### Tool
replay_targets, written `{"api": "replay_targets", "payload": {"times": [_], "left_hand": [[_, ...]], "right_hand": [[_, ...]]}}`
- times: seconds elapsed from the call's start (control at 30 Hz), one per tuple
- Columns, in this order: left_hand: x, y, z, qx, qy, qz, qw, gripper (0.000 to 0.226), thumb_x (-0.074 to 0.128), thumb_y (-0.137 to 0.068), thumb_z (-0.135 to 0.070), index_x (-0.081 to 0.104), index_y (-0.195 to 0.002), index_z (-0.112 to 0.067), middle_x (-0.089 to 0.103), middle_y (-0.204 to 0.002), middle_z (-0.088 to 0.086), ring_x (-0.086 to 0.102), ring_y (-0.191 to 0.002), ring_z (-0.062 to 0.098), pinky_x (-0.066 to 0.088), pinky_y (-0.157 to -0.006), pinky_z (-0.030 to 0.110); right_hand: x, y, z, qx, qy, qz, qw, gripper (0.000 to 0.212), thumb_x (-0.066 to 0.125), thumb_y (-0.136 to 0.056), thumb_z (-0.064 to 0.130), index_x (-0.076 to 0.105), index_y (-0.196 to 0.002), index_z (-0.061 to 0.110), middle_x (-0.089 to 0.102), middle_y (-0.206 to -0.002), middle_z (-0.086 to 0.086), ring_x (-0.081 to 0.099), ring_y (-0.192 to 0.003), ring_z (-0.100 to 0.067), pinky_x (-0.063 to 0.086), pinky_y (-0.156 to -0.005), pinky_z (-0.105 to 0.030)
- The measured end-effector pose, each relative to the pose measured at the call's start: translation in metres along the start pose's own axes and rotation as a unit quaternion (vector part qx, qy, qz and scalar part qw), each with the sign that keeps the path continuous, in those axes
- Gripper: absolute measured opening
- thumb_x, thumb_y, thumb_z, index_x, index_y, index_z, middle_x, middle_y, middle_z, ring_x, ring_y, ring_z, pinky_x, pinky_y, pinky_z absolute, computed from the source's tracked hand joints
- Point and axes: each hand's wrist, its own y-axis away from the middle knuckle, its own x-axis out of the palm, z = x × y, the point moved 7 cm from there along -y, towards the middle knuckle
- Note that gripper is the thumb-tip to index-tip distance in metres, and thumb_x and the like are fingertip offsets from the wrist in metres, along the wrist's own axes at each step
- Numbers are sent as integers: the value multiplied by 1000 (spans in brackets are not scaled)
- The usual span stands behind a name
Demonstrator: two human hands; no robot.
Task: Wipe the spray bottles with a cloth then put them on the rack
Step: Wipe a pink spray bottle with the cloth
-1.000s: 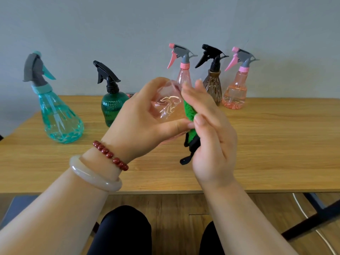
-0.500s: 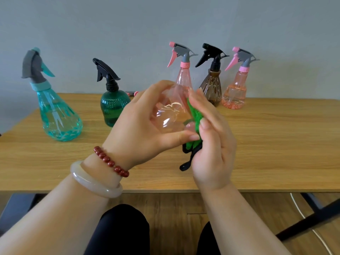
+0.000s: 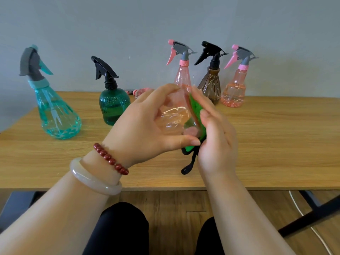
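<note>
Pink bottle (image 3: 174,116): clear, smooth plastic, rounded base facing the camera, held above the wooden surface (image 3: 276,144).
Left hand (image 3: 139,129): fingers and thumb curled round the bottle.
Right hand (image 3: 219,140): straight fingers press the cloth against the bottle's side.
Cloth (image 3: 196,107): green, black loop (image 3: 189,166) dangling.
Standing behind: faceted teal bottle (image 3: 57,116), ribbed dark green bottle (image 3: 112,107), ribbed brown bottle (image 3: 210,85).
Change: cloth and right fingers sit slightly higher than half a second ago.
</note>
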Motion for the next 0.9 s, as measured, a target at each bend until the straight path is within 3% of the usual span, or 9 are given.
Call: {"api": "replay_targets", "payload": {"times": [0.13, 0.2, 0.3, 0.37, 0.57, 0.7, 0.8, 0.9], "left_hand": [[4, 2, -4, 25, 26, 6, 999, 91, 70, -56, -76, 38, -134, -43, 61, -116, -13, 59, -110, 10, 52, -93, 31], [5, 1, 1, 3, 30, 6, 1000, 91, 71, -55, -76, 40, -135, -44, 59, -116, -18, 58, -109, 8, 54, -90, 31], [3, 0, 6, -25, 4, 5, 1000, 99, 68, -53, -80, 43, -138, -38, 58, -117, -17, 57, -109, 7, 54, -90, 32], [4, 0, 5, -23, -9, 12, 1000, 100, 68, -53, -81, 45, -138, -34, 58, -120, -14, 56, -111, 6, 52, -94, 31], [10, 2, -1, -6, 29, 40, 999, 103, 74, -55, -76, 47, -141, -28, 60, -123, -10, 60, -113, 13, 54, -93, 37], [7, -1, 3, -32, -3, 54, 998, 106, 69, -52, -82, 43, -142, -33, 58, -121, -15, 59, -103, 6, 54, -87, 32], [5, -1, 3, -29, -30, 60, 997, 103, 70, -54, -81, 44, -141, -34, 55, -117, -17, 54, -100, -1, 49, -88, 22], [8, 5, -5, -3, -66, 65, 996, 109, 65, -53, -82, 40, -145, -31, 48, -114, -20, 46, -95, -5, 37, -87, 9]], "right_hand": [[-5, -13, -17, 118, -57, -26, 991, 38, 45, -87, 23, 73, -112, 29, 70, -119, 10, 63, -116, -8, 46, -103, -36], [-3, -13, -9, 88, 5, 2, 996, 42, 42, -89, 23, 68, -122, 28, 66, -126, 11, 59, -121, -10, 44, -105, -34], [4, -3, 6, -25, 66, 48, 996, 40, 42, -95, 14, 57, -132, 19, 57, -133, 16, 48, -131, 0, 40, -104, -16], [0, 1, 8, -72, 74, 64, 993, 39, 42, -95, 13, 54, -133, 11, 56, -136, 8, 47, -134, -4, 40, -106, -18], [-7, -15, -11, 86, -33, 21, 996, 36, 41, -96, 12, 70, -118, 18, 71, -118, 6, 63, -114, -7, 49, -91, -20], [5, -7, 10, -9, 65, 73, 995, 43, 40, -95, 10, 58, -133, 13, 56, -137, 11, 46, -131, 4, 37, -107, -14], [11, 2, 17, -98, 99, 109, 984, 42, 40, -96, 8, 49, -136, 5, 53, -139, 3, 45, -136, -5, 38, -110, -22], [7, -7, 6, -23, 94, 94, 991, 43, 38, -96, 14, 54, -136, 11, 54, -142, 2, 45, -134, -1, 37, -107, -17]]}}
